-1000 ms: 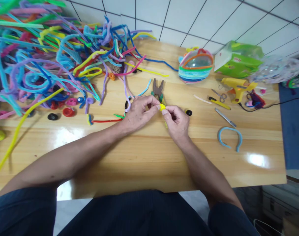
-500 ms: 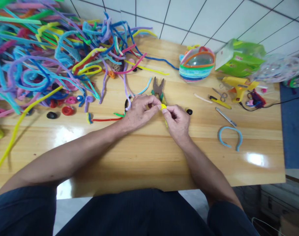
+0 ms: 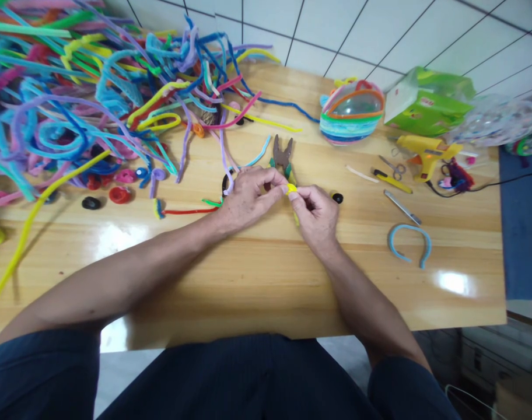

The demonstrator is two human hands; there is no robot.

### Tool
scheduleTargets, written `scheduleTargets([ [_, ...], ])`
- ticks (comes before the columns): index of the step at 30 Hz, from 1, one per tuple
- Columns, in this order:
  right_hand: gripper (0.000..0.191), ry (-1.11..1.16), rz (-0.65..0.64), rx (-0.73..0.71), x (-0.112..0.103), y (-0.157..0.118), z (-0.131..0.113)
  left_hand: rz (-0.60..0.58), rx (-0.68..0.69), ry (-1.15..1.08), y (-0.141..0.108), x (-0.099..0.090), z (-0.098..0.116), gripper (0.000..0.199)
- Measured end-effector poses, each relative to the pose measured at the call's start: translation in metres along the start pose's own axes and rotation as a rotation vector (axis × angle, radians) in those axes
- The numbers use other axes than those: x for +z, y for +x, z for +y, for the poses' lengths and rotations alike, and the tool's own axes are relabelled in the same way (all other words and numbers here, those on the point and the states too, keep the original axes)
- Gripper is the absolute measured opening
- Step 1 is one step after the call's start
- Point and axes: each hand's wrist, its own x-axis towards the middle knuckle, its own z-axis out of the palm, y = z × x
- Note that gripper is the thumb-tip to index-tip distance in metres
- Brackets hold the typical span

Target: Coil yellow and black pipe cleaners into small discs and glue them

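Note:
Both of my hands meet over the middle of the table, pinching a short yellow pipe cleaner [image 3: 291, 188] that looks curled at the fingertips. My left hand [image 3: 251, 198] closes thumb and forefinger on its left side. From the other side my right hand [image 3: 315, 214] grips it, and a bit of yellow shows below these fingers. Just behind the hands lie pliers [image 3: 282, 153] with their jaws spread and handles partly covered. A red pipe cleaner [image 3: 189, 212] with a coiled yellow and blue end runs under my left wrist.
Piled pipe cleaners [image 3: 86, 99] cover the back left. A striped pipe-cleaner ball [image 3: 352, 119] stands at the back. On the right lie a yellow glue gun [image 3: 426, 153], scissors [image 3: 397, 170], a utility knife [image 3: 392, 181], a metal blade tool [image 3: 402, 207] and a curved blue pipe cleaner [image 3: 409, 229].

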Motion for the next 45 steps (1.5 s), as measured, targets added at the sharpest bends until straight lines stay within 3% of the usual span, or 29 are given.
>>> scheduleTargets([
  [45, 0.022, 0.008, -0.003, 0.007, 0.0009, 0.0007, 0.0026, 0.017, 0.017, 0.035, -0.0008, 0.0017, -0.0031, 0.021],
])
